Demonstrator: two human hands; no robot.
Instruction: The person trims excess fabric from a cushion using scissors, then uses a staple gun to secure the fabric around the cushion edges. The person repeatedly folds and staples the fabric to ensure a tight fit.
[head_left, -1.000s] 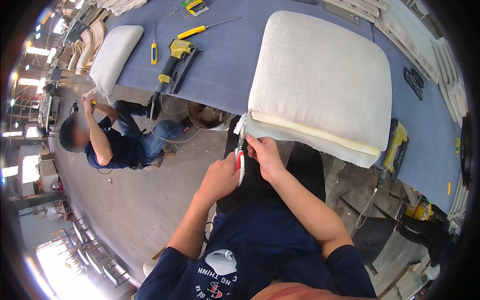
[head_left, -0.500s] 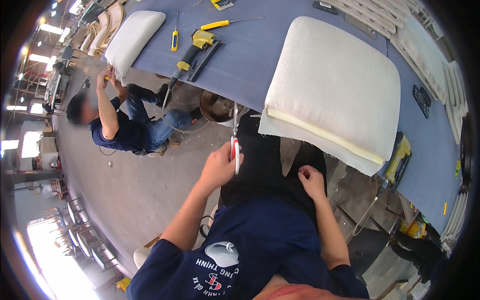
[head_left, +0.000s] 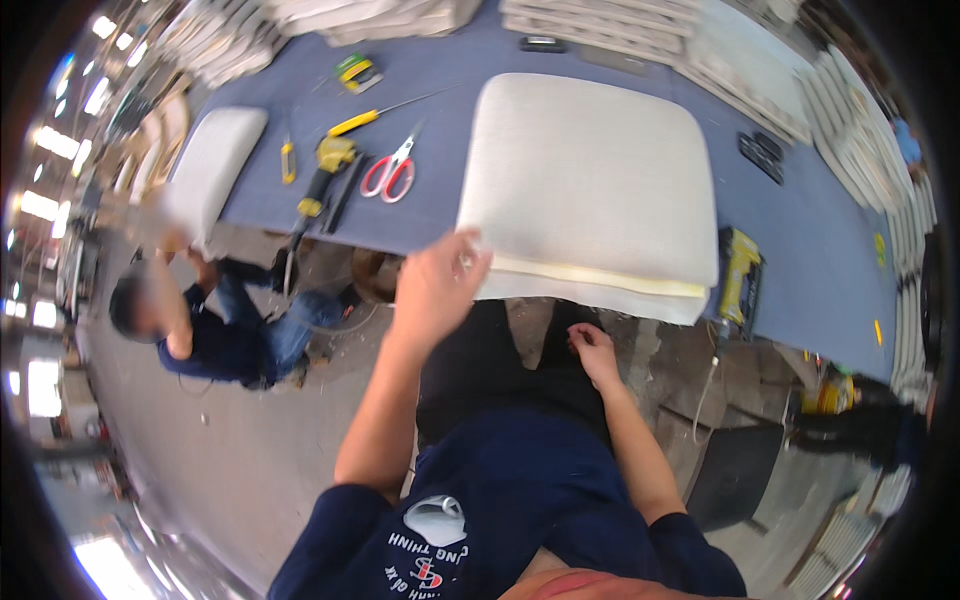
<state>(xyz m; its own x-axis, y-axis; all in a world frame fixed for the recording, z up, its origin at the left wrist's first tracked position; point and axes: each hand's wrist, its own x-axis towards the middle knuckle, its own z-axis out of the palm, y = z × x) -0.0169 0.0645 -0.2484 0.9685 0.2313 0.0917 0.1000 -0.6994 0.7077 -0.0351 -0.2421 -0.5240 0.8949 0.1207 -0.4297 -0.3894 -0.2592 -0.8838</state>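
Note:
My left hand [head_left: 440, 287], somewhat blurred, is raised at the near left corner of a white upholstered cushion [head_left: 590, 180]. A gap shows between its thumb and fingers, and I see nothing in it. The cushion lies on the blue-grey table [head_left: 415, 228], its near side showing a yellowish foam strip [head_left: 600, 278] and a loose fabric edge. My right hand [head_left: 594, 354] rests by my right thigh, fingers loosely curled with nothing visible in them. Scissors [head_left: 391, 176] with red and white handles lie left of the cushion.
Left of the scissors lie a yellow staple gun [head_left: 333, 160] and two yellow-handled tools, with a thinner white cushion [head_left: 212, 165] beyond. Another staple gun [head_left: 741, 275] with a hose lies right. Stacked pale frames [head_left: 605, 30] line the far side. A co-worker [head_left: 225, 325] sits low at left.
My left hand has put down the scissors, which now lie on the table, and moved up to the cushion's corner. The whole view has shifted; my right hand stays by my thigh.

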